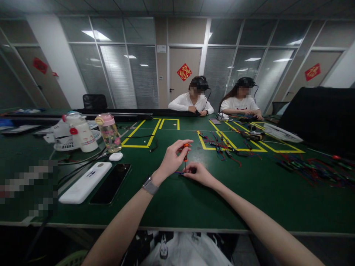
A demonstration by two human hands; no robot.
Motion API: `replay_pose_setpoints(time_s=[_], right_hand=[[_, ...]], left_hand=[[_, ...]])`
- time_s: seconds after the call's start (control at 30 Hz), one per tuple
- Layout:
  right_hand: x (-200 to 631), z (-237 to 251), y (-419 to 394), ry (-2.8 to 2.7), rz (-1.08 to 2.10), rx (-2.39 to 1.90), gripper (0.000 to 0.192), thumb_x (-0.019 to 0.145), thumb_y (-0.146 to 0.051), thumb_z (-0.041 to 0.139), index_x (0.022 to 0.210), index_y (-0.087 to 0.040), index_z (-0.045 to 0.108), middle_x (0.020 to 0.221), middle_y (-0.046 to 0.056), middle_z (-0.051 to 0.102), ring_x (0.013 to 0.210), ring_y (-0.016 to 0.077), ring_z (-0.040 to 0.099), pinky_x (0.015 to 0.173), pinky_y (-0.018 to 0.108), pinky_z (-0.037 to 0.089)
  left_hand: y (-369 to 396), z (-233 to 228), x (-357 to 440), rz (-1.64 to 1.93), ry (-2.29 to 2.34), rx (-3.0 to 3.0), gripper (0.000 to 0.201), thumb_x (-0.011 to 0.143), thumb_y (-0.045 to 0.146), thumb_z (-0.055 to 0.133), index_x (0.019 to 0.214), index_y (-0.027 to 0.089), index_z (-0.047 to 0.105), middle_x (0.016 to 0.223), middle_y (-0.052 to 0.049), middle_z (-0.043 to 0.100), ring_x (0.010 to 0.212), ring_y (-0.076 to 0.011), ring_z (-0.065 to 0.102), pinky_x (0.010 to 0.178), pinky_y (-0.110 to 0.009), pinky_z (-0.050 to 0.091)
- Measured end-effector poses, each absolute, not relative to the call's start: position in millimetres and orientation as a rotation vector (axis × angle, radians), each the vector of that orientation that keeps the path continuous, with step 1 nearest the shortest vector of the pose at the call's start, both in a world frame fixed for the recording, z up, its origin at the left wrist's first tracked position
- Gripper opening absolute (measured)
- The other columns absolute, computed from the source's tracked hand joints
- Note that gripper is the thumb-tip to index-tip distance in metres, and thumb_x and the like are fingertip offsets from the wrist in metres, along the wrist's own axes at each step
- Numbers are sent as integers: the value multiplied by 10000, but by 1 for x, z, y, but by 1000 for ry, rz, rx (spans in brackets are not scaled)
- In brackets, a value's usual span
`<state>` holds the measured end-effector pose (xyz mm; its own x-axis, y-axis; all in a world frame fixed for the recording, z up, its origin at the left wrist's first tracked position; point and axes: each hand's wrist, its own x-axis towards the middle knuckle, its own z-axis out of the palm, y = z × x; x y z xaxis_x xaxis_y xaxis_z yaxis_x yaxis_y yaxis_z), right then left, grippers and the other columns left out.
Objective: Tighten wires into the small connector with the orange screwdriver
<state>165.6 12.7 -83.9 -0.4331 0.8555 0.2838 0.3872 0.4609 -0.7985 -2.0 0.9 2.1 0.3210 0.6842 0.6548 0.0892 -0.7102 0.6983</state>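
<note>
Two hands, left fingers pinching screwdriver, right fingers closed on connector

a wide green-topped table is carrying a flat white power bank, a black phone — and tangled coloured wires.

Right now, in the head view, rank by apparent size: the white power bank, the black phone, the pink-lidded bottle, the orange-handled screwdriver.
1. white power bank
2. black phone, looks close to the power bank; unsure
3. pink-lidded bottle, though farther from the camera
4. orange-handled screwdriver, held in the left hand
</note>
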Motion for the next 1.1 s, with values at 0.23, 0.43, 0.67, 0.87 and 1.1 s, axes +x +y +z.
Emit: replay_pose_setpoints(time_s=[0.23, 0.43, 0.67, 0.87, 1.1], right_hand=[[166, -84, 14, -2028, 866, -1036, 131, 754, -251, 702, 823, -141, 713, 719, 10, 616, 638, 126, 535, 600, 250, 436], [163, -79, 17, -2055, 905, -1087, 69, 726, -199, 698, 722, -143, 658, 735, 33, 695, 628, 136, 582, 572, 242, 437], [163, -79, 16, -2068, 853, -1096, 109, 726, -191, 703, 664, -156, 621, 796, 37, 724, 623, 131, 581, 573, 242, 442], [167, -80, 12, -2055, 818, -1095, 122, 721, -164, 717, 842, -151, 717, 701, 1, 639, 625, 128, 552, 593, 241, 428], [172, -79, 9, -2074, 763, -1097, 148, 689, -134, 722, 832, -147, 684, 752, 5, 610, 645, 126, 529, 601, 241, 425]], left_hand=[[0, 2, -1, 1441, 758, 2143, 251, 940, 219, 472, 1142, 200, 620, 986, -55, 601, 797, -131, 630, 766, -271, 543], [4, -5, 1, 1575, 837, 2226, 220, 882, 247, 603, 1098, 215, 630, 952, -30, 617, 843, -147, 606, 748, -265, 525], [0, -4, 2, 1460, 721, 2187, 314, 958, 229, 457, 1252, 236, 567, 1147, -72, 614, 974, -167, 627, 830, -291, 529], [2, -7, 1, 1388, 698, 2077, 323, 946, 212, 460, 1257, 232, 541, 1110, -67, 581, 880, -144, 647, 775, -272, 560], [-4, -8, 4, 1589, 813, 2282, 193, 882, 211, 600, 1075, 212, 602, 998, -31, 595, 888, -149, 589, 759, -258, 516]])
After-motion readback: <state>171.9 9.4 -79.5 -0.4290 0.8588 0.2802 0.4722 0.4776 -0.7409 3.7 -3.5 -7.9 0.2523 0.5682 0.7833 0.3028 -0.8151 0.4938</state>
